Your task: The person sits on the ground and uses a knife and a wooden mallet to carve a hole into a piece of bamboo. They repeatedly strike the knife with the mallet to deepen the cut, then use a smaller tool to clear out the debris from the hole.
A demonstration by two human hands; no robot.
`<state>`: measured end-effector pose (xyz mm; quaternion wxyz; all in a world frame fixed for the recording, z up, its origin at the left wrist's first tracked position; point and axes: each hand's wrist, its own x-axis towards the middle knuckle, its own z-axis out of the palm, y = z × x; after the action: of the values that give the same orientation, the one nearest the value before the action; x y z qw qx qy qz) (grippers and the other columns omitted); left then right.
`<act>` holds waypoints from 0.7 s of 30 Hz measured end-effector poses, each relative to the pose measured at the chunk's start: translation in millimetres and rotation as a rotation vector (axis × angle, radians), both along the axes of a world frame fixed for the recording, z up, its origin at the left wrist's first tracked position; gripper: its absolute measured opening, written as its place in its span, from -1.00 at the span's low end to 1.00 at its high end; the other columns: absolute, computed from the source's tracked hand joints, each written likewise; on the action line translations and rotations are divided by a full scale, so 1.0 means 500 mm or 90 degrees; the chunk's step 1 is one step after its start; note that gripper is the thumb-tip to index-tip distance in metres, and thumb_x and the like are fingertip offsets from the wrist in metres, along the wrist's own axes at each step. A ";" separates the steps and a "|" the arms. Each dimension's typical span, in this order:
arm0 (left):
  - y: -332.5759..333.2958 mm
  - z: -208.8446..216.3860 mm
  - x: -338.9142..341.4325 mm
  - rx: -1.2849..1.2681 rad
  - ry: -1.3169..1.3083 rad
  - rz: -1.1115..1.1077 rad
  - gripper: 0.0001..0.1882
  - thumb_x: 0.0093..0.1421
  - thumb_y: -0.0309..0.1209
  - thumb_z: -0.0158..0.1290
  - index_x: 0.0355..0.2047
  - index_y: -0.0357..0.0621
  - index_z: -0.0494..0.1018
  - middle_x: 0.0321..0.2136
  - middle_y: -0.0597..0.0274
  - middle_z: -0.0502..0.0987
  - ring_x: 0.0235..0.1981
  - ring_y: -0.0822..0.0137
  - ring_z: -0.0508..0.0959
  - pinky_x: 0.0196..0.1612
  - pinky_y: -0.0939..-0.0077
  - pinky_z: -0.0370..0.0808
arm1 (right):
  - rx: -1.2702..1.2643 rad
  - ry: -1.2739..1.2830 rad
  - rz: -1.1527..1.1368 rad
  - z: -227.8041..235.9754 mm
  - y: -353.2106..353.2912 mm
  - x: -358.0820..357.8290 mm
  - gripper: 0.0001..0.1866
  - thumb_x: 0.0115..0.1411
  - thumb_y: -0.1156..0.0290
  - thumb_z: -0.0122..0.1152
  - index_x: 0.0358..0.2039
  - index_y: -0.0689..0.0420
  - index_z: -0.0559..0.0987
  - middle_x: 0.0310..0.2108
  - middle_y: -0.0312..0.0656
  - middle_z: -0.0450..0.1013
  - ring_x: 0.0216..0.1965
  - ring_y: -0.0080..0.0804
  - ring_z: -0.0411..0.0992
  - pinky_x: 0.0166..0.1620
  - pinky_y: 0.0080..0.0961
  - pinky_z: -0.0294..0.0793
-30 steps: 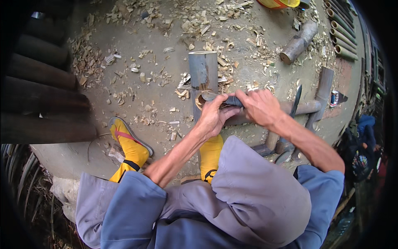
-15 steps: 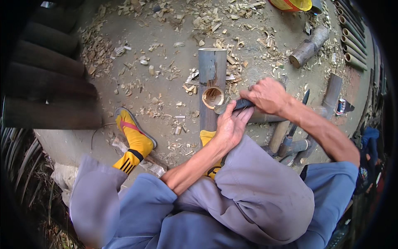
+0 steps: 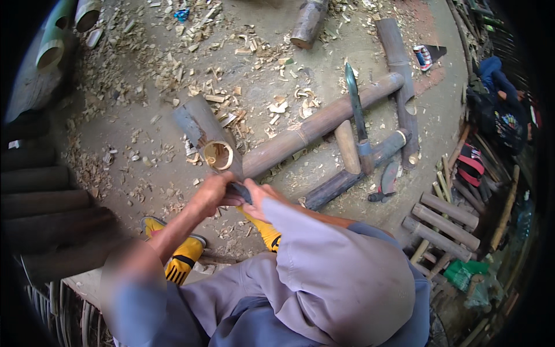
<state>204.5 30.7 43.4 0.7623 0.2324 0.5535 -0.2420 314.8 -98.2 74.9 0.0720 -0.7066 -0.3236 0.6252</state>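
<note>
A dark, narrow tool [image 3: 239, 191] lies between my hands, just below the round hole cut in a bamboo post [image 3: 199, 118]. The tool's exact kind is hidden by my fingers. My left hand [image 3: 215, 194] is closed round its left part, close to the hole's rim. My right hand [image 3: 260, 198] is closed at its other end, partly covered by my raised knee. A pale cut edge rings the hole. From beside it a long bamboo rail [image 3: 312, 130] runs to a second notched bamboo post [image 3: 399, 69] on the right.
A long pointed blade [image 3: 354, 95] and a wooden stick [image 3: 347, 147] rest by a dark bamboo piece [image 3: 341, 184]. Near them lies a small knife [image 3: 386, 185]. Wood chips cover the ground. Dark bamboo lengths [image 3: 46, 196] stack at left; short cut pieces [image 3: 445, 222] lie right.
The view has swung toward the right, so the bamboo appears tilted and farther left. My left hand's fingers, partly spread before, are now wrapped round the tool; both hands are closer together.
</note>
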 end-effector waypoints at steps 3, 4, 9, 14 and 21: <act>-0.035 0.021 0.021 0.051 -0.079 0.014 -0.66 0.21 -0.29 -0.08 -0.30 -0.40 0.47 -0.48 0.00 0.58 -0.55 0.27 0.61 -0.41 0.42 0.64 | 0.011 -0.053 -0.002 0.008 -0.036 0.028 -0.49 0.07 0.23 0.17 -0.02 0.11 0.26 -0.40 0.19 0.50 -0.28 0.23 0.48 -0.18 0.06 0.43; -0.049 -0.003 0.021 0.082 -0.078 0.034 -0.67 0.21 -0.30 -0.07 -0.31 -0.40 0.48 -0.49 0.01 0.57 -0.55 0.28 0.61 -0.42 0.42 0.63 | 0.052 -0.084 0.007 -0.015 -0.041 0.034 -0.47 0.05 0.23 0.18 0.01 0.09 0.28 -0.39 0.18 0.50 -0.27 0.23 0.48 -0.19 0.06 0.43; -0.058 -0.060 0.046 0.185 -0.108 0.049 -0.67 0.23 -0.33 -0.10 -0.36 -0.44 0.49 -0.51 0.01 0.56 -0.50 0.26 0.62 -0.41 0.46 0.59 | 0.100 -0.206 0.071 -0.041 0.002 0.067 -0.47 0.02 0.26 0.23 0.03 0.01 0.35 -0.36 0.13 0.51 -0.25 0.18 0.47 -0.15 0.04 0.42; -0.063 -0.052 0.065 0.190 -0.211 0.304 -0.68 0.24 -0.39 -0.12 -0.32 -0.50 0.47 -0.43 0.01 0.56 -0.45 0.20 0.62 -0.35 0.39 0.61 | 0.123 -0.304 0.329 -0.008 0.111 0.133 -0.56 0.00 0.32 0.23 -0.07 0.04 0.39 -0.44 0.05 0.51 -0.34 0.07 0.51 -0.24 0.01 0.45; -0.076 -0.026 0.090 -0.061 -0.355 0.912 -0.65 0.31 -0.36 -0.10 -0.02 -0.41 0.32 -0.05 -0.01 0.44 0.04 0.19 0.45 0.16 0.23 0.39 | 0.421 -0.390 0.831 0.029 0.291 0.175 -0.75 -0.06 0.35 0.25 -0.32 0.05 0.49 -0.59 -0.16 0.49 -0.54 -0.21 0.50 -0.39 -0.30 0.44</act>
<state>249.4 -7.4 30.3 0.8534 -0.1639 0.3451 0.3547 402.4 47.4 89.4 -0.1956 -0.4567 -0.8468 0.1901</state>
